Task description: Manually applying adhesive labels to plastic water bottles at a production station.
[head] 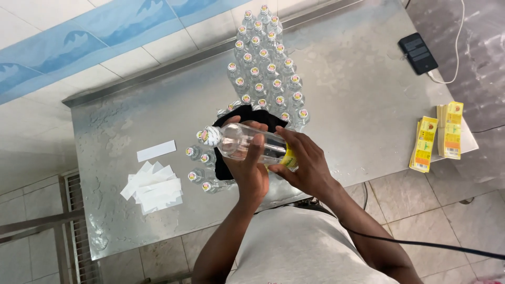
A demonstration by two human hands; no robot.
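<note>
Both hands gripped one clear plastic bottle [239, 141], held on its side above the near edge of the steel tabletop [357, 100]. The left hand [248, 171] was wrapped around the middle of the bottle from below, thumb and fingers closed on it, and the right hand [305, 160] was closed on the end away from the cap, where a yellow label [289, 156] showed under its fingers. The bottle's printed cap [211, 135] pointed toward the left edge of the tabletop. Just beyond the hands, a cluster of capped bottles [265, 68] stood upright, running from the middle of the tabletop to its far edge, and a few more bottles [200, 171] stood beside the left hand near the near edge. Something black [247, 113] lay under the held bottle among them; what it was could not be told. White paper strips [152, 186] lay toward the near left corner, yellow label stacks [436, 139] sat at the right edge, and a dark phone [418, 52] with a white cable [456, 42] lay near the far right corner.
</note>
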